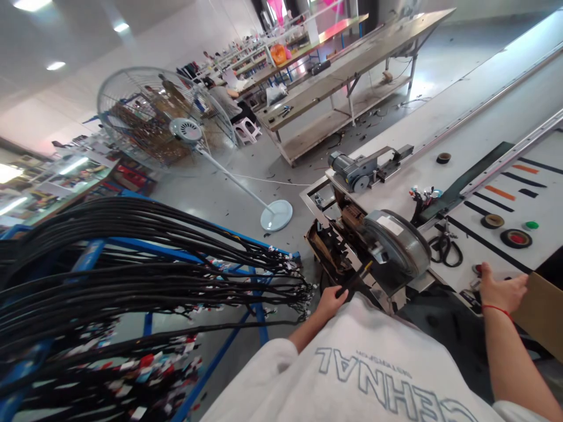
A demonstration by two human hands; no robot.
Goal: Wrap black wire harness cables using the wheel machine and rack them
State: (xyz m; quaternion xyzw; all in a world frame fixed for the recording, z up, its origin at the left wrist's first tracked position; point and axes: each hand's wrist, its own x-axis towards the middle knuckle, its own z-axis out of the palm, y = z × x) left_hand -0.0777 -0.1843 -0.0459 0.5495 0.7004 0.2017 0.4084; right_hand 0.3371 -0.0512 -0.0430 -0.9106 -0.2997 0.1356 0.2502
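Note:
My left hand (333,300) is closed around a dark strip (353,282) with a yellow mark near its far end, just in front of the machine. The strip reaches toward the round metal drum (398,243). At the right, my right hand (502,288), with a red cord on the wrist, is open at the near edge of the white worktable (466,237). Its thumb is by a small red button (477,269). A brown cardboard piece (539,310) lies beside that hand. Black-handled scissors (447,249) rest between the drum and my right hand.
Bundles of black cables (153,281) hang over a blue rack (193,249) at the left. A standing fan (187,130) is behind them. Tape rolls (516,238) and black and orange strips lie on the worktable. A motor unit (352,170) sits at its left edge.

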